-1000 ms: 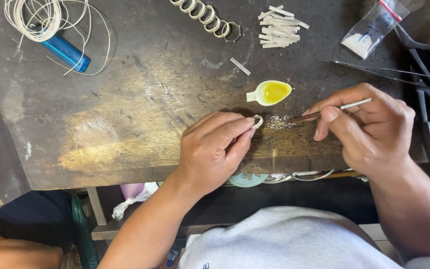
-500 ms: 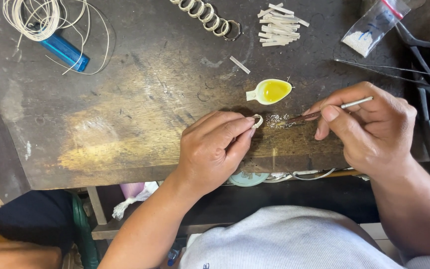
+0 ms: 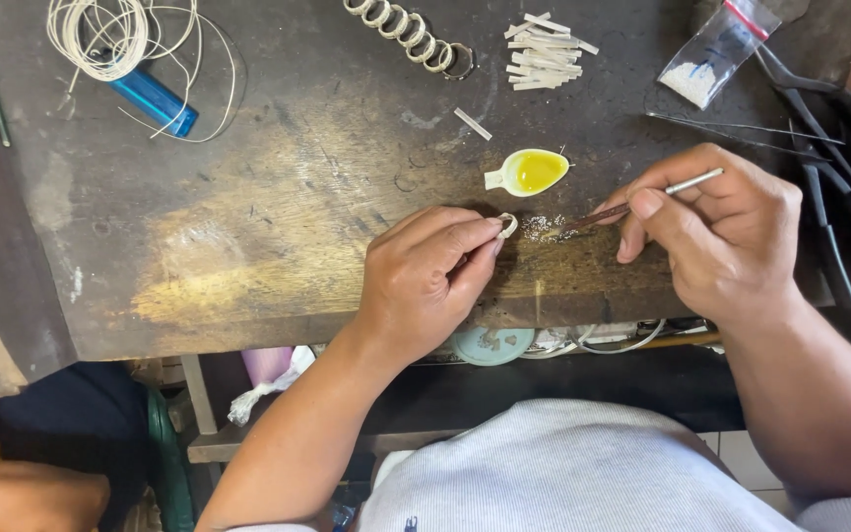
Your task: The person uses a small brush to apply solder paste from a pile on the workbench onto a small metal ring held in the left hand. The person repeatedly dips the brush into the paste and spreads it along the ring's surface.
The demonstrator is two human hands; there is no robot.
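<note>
My left hand (image 3: 430,276) pinches a small silver ring (image 3: 508,226) upright against the worn wooden workbench (image 3: 278,217). My right hand (image 3: 716,232) grips a thin brush-like tool (image 3: 632,205) with a metal end, its tip resting on a patch of tiny glittering grains (image 3: 544,229) just right of the ring. A small white spoon-shaped dish of yellow liquid (image 3: 529,171) lies just above the ring.
A row of silver rings (image 3: 408,33) and a pile of short white strips (image 3: 544,49) lie at the back. A wire coil (image 3: 110,39) and blue lighter (image 3: 155,100) sit far left. A plastic bag of white powder (image 3: 716,54), tweezers (image 3: 741,126) and pliers (image 3: 839,177) lie at right.
</note>
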